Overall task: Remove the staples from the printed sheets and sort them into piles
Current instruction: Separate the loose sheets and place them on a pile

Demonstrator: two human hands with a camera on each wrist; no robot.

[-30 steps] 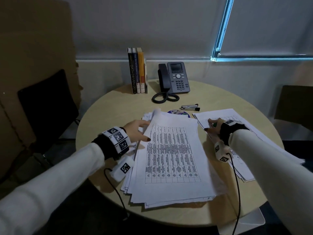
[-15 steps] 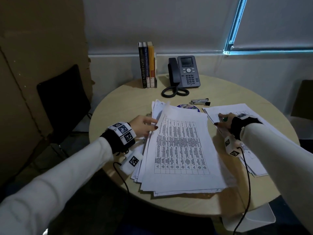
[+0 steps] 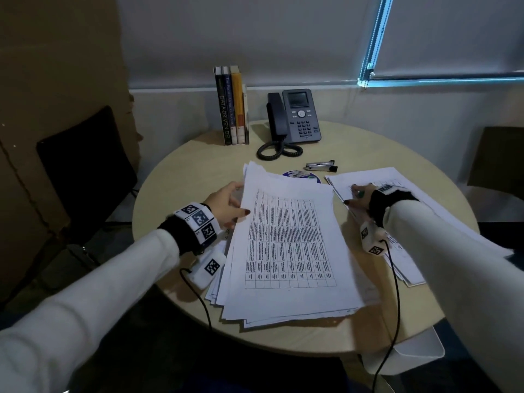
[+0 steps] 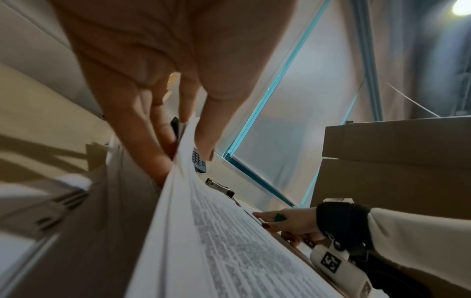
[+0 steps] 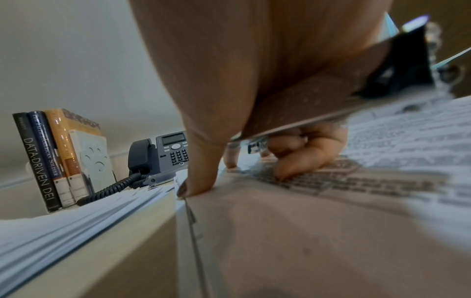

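A thick stack of printed sheets (image 3: 292, 245) with a table on top lies in the middle of the round table (image 3: 198, 154). My left hand (image 3: 229, 205) pinches the left edge of its upper sheets (image 4: 183, 161), thumb on top and fingers beneath. A second pile of sheets (image 3: 368, 177) lies to the right. My right hand (image 3: 358, 198) rests on that pile with its thumb (image 5: 196, 181) pressed at the pile's near edge. Its fingers are curled around a flat-bladed tool (image 5: 318, 104) with a green part (image 4: 279, 217).
A small stapler (image 3: 320, 165) and a round disc (image 3: 300, 175) lie beyond the stacks. A desk phone (image 3: 300, 117) with a coiled cord and several upright books (image 3: 231, 106) stand at the back. A dark chair (image 3: 85, 165) is on the left.
The curled far corner of the top sheets has settled flatter. My left hand has slid slightly farther along the left edge. The right hand stays on the right pile.
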